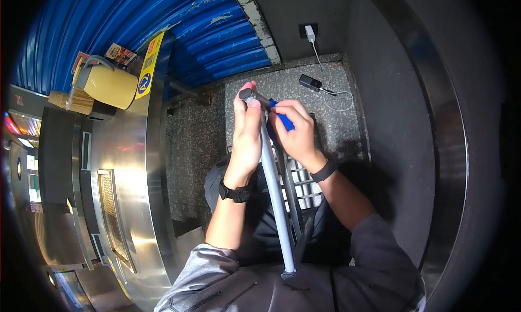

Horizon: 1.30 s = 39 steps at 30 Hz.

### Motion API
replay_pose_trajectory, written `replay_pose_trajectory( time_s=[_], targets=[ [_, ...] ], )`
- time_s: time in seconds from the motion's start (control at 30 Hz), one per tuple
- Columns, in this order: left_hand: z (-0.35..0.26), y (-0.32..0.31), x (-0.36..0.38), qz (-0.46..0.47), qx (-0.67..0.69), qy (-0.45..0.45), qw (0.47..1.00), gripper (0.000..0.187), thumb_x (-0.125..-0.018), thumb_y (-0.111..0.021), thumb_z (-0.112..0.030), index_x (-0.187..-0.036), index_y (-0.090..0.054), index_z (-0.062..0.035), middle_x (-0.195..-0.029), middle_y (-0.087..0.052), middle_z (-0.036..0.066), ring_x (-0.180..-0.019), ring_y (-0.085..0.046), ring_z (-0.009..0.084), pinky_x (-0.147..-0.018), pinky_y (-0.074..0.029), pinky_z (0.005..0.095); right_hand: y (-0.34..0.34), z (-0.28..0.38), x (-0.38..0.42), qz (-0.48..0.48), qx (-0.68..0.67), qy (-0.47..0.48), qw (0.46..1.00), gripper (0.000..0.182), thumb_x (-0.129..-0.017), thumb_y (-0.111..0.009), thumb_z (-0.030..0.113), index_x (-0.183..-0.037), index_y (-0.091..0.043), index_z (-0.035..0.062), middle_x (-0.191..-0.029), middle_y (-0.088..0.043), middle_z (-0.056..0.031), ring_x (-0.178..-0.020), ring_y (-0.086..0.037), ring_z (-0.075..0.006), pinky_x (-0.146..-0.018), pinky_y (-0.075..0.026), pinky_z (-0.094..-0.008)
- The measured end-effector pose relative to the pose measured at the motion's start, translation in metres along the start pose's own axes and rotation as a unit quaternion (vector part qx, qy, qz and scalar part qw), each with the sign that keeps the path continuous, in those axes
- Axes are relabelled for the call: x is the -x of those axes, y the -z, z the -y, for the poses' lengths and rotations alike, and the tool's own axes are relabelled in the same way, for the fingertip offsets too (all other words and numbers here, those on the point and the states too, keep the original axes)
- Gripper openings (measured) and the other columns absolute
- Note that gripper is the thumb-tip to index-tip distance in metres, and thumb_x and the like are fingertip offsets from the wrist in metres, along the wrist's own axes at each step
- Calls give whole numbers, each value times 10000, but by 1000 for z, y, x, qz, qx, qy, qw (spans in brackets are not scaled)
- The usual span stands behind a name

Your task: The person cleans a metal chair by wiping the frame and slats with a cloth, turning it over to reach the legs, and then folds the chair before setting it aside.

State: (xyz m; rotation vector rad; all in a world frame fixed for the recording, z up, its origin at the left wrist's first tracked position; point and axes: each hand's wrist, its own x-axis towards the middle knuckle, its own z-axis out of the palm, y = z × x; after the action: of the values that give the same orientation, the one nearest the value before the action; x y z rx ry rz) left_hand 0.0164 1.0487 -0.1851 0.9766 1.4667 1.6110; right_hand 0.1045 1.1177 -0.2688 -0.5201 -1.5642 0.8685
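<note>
Metal frame: the silvery tube (274, 184) runs from the far end, between the hands, to the near end by the person's torso, with a dark bar (291, 195) close along its right side.
Weight and stiffness: it looks like hollow metal, so probably light for its length and stiff, with little chance of bending in the fingers.
Surface: smooth and faintly shiny; it could slip or roll under a loose hold, but does not look fragile.
Where to hold: the far end, just below the round dark cap (246, 94), seems the surest place, as the joint there gives the fingers an edge.
Left grip: the left hand (247, 135) is closed around that far end, thumb along the near side of the cap.
Right grip: the right hand (297, 128) pinches a blue piece (285, 121) just right of the joint, fingers bent and nearly together; too much is covered to tell whether it is a tool handle or something softer.
Below: speckled floor (258, 79).
</note>
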Motion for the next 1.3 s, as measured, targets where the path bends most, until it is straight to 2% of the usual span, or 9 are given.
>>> replay_pose_trajectory(
  time_s=[0.07,0.13,0.33,0.6,0.8,0.97,1.13,1.2,1.3],
  targets=[
    [4,-2,3,-5,-40,-35,999,513,-1050,-407,-324,-1472,-324,-44,-1506,-353,125,-1363,-345,200,-1141,-243,336,-7,6,3,-22,3,16,1000,173,-765,-712,-45,-920,-653,4,-904,-611,-134,-815,-641,-308,-717,-516,-360],
    [1,-8,6,-17,-34,-38,999,480,-1047,-405,-303,-1436,-334,-31,-1371,-429,95,-1203,-408,167,-1067,-288,303,-12,9,6,-50,12,5,999,169,-762,-715,-47,-911,-654,6,-905,-610,-133,-824,-639,-303,-714,-516,-360],
    [5,-6,1,-9,-33,-39,999,458,-1048,-391,-287,-1425,-340,-32,-1431,-408,127,-1293,-375,190,-1109,-249,321,-14,-14,6,-49,16,-20,998,102,-816,-652,-20,-906,-612,8,-893,-612,-146,-790,-629,-331,-715,-506,-377],
    [8,-2,4,-23,4,-29,999,451,-1038,-419,-301,-1414,-372,-56,-1432,-434,125,-1232,-444,175,-1064,-334,317,-8,-28,9,1,28,-153,988,73,-894,-576,64,-910,-598,-5,-874,-631,-164,-846,-643,-346,-748,-498,-381],
    [-3,-15,29,-4,9,-59,998,435,-1036,-399,-211,-1422,-324,-25,-1421,-397,142,-1285,-396,204,-1099,-293,333,5,50,-12,-1,-39,9,999,37,-868,-586,-8,-903,-573,-11,-906,-607,-155,-839,-629,-310,-749,-502,-366],
    [-10,-6,59,12,5,-70,997,438,-1036,-389,-197,-1432,-306,-29,-1430,-392,171,-1320,-383,225,-1114,-286,342,10,62,1,33,-39,-7,999,47,-880,-597,9,-916,-577,-12,-898,-601,-148,-827,-629,-307,-741,-500,-355],
    [-16,12,83,13,-66,-96,993,432,-1037,-382,-186,-1430,-298,-26,-1438,-399,174,-1322,-384,226,-1099,-291,334,11,-22,78,66,85,-176,978,115,-911,-582,131,-939,-617,24,-890,-662,-175,-873,-664,-343,-772,-512,-390],
    [-12,16,89,3,-105,-123,987,424,-1036,-387,-187,-1421,-305,-29,-1364,-448,154,-1192,-461,202,-1022,-362,329,25,-54,121,220,148,-222,938,131,-907,-570,153,-913,-637,40,-871,-683,-183,-891,-674,-361,-783,-518,-408],
    [-23,9,102,-1,-91,-103,991,425,-1029,-401,-185,-1417,-311,-36,-1255,-488,133,-1009,-506,175,-918,-424,331,19,-30,128,152,125,-223,955,144,-915,-546,142,-879,-640,39,-834,-684,-176,-846,-682,-356,-765,-521,-404]
  ],
)
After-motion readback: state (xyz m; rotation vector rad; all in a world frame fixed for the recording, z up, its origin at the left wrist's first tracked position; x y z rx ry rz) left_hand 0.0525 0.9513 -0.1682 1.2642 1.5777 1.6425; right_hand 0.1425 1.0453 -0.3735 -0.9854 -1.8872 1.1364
